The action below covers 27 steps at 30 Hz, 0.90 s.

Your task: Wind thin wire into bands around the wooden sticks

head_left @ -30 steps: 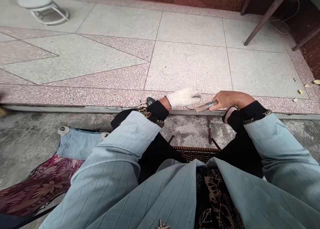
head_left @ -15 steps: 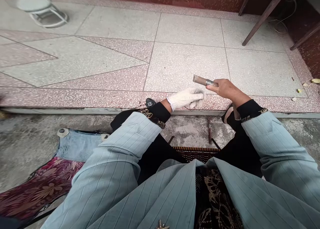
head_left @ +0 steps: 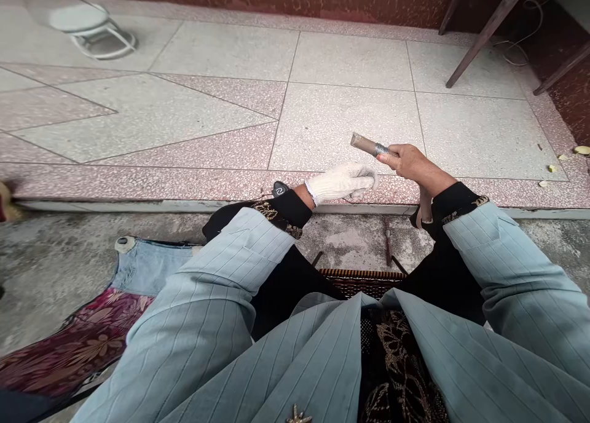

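Observation:
My right hand (head_left: pixel 409 163), bare, is closed around a short brown stick (head_left: pixel 362 142) with silvery wire or thread (head_left: pixel 380 149) wound about its middle. The stick's free end points up and to the left. Just below and left of it, my left hand (head_left: pixel 343 181) wears a white knitted glove with the fingers curled together. A thin strand seems to hang from the winding towards the glove, but whether the fingers grip it I cannot make out. Both hands are over the edge of the tiled step (head_left: pixel 336 112).
A white stool (head_left: pixel 99 29) stands at the far left, and dark wooden legs (head_left: pixel 483 35) rise at the back right. A denim and floral cloth item (head_left: pixel 110 306) lies at lower left. A small black object (head_left: pixel 279 189) sits on the step's edge beside my left wrist.
The stick and my right hand have shifted slightly up and left. My left fingers have curled a little more. The view has moved slightly.

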{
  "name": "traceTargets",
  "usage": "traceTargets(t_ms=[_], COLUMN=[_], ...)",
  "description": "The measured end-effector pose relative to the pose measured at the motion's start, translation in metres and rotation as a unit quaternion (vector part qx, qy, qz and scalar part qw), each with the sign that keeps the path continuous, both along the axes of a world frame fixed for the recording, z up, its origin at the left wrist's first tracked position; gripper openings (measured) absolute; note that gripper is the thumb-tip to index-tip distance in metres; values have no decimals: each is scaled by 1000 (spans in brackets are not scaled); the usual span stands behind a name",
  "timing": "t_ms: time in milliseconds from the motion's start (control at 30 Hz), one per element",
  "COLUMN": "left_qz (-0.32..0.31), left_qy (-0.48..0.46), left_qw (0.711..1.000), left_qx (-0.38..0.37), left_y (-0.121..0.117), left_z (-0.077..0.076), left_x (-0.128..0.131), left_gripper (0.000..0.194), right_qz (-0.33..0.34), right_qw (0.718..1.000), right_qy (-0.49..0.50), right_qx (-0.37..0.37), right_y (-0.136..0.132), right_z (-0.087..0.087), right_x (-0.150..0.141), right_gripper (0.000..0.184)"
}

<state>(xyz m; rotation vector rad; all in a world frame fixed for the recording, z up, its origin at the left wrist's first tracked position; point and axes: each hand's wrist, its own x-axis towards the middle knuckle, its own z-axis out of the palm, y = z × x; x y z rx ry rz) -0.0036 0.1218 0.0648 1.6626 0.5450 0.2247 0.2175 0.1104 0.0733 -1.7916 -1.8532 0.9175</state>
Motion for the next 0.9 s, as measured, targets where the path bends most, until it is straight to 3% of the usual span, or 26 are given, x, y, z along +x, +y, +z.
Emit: traceTargets(t_ms=[133, 267, 367, 467, 567, 667, 767, 900], left_qz=[2, 14, -35, -77, -59, -50, -20, 49], left_qy=[5, 51, 63, 86, 155, 185, 168, 113], left_qw=[1000, 996, 988, 975, 967, 966, 980, 992], left_qx=[16, 70, 136, 189, 191, 175, 105, 10], left_y=[-3, -2, 4, 11, 18, 22, 24, 26], left_z=[-3, -4, -2, 1, 2, 1, 1, 2], left_x=[0, -2, -2, -1, 2, 6, 11, 15], left_gripper=[20, 21, 20, 18, 17, 18, 18, 11], right_qz=[53, 164, 291, 358, 312, 258, 203, 100], right_qw=[982, 952, 924, 893, 888, 890, 908, 944], right_qy=[162, 221, 144, -43, -239, -346, -364, -313], right_qx=[-82, -133, -204, -269, -238, -145, -45, 29], right_y=[-17, -30, -28, -20, -13, -8, -5, 0], right_z=[6, 8, 15, 27, 33, 29, 20, 10], right_x=[-8, -5, 4, 9, 3, -4, -5, 4], right_gripper=[43, 56, 60, 60, 60, 58, 55, 49])
